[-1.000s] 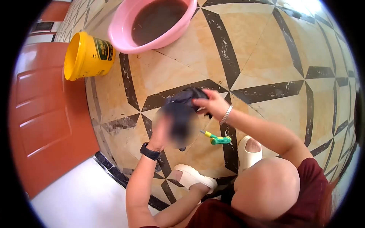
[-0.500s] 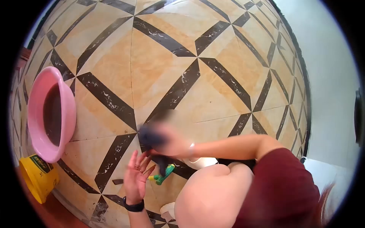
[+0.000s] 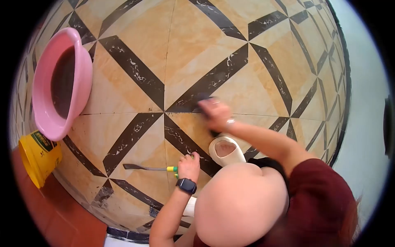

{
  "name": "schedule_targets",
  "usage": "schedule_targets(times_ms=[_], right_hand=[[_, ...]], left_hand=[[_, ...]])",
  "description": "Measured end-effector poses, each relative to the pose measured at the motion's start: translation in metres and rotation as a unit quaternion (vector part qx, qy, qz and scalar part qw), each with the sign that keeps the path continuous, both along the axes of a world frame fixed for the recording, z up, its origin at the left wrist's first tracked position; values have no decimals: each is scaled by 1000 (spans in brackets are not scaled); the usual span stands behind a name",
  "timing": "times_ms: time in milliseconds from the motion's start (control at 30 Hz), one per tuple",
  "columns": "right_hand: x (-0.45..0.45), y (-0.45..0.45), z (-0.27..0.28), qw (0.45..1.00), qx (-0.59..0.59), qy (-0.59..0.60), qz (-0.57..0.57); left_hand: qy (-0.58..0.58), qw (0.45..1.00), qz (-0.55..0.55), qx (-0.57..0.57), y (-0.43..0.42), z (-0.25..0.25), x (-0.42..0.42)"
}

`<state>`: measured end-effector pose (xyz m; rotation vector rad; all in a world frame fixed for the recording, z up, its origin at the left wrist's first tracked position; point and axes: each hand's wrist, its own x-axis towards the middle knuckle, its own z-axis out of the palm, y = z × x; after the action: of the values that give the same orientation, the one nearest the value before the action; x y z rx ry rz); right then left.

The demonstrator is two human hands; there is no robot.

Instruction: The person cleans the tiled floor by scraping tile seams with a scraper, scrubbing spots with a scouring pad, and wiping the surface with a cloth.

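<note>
Closed round a dark cloth [image 3: 202, 97], my right hand [image 3: 215, 113] is on the tiled floor just beyond a cream slipper [image 3: 226, 151]; the hand is slightly blurred. My left hand [image 3: 188, 166], with a black watch on the wrist, is wrapped round the green and yellow handle of a scraper-like tool [image 3: 150, 168]. The tool's thin metal shaft and dark flat blade point left, low over or on the floor. Most of the handle is hidden by the hand.
A pink basin [image 3: 85, 78] with murky dark water stands at the left. Below it a yellow bucket [image 3: 40, 158] is beside a reddish-brown door [image 3: 61, 210]. A pale wall [image 3: 368, 82] runs along the right. A small bluish patterned item [image 3: 154, 211] lies near the left foot.
The view has swung to the right. My left hand has let go of the cloth and taken hold of the green-handled tool. My right hand has carried the cloth rightward along the floor.
</note>
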<state>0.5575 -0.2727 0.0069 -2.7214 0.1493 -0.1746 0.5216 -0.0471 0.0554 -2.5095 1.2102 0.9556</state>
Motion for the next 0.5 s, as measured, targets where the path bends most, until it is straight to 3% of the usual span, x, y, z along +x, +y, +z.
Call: schedule_targets(times_ms=[33, 167, 267, 400, 500], right_hand=[[26, 35, 13, 996, 43, 67, 29], [126, 126, 12, 972, 67, 97, 204], [171, 168, 34, 968, 101, 74, 219], [121, 122, 43, 964, 175, -92, 179], [50, 36, 33, 966, 156, -105, 178]], left_hand=[[8, 1000, -7, -6, 9, -1, 1], [52, 998, 25, -7, 61, -1, -2], [37, 998, 46, 23, 95, 18, 10], [42, 997, 40, 54, 143, 20, 22], [33, 998, 20, 46, 156, 27, 24]])
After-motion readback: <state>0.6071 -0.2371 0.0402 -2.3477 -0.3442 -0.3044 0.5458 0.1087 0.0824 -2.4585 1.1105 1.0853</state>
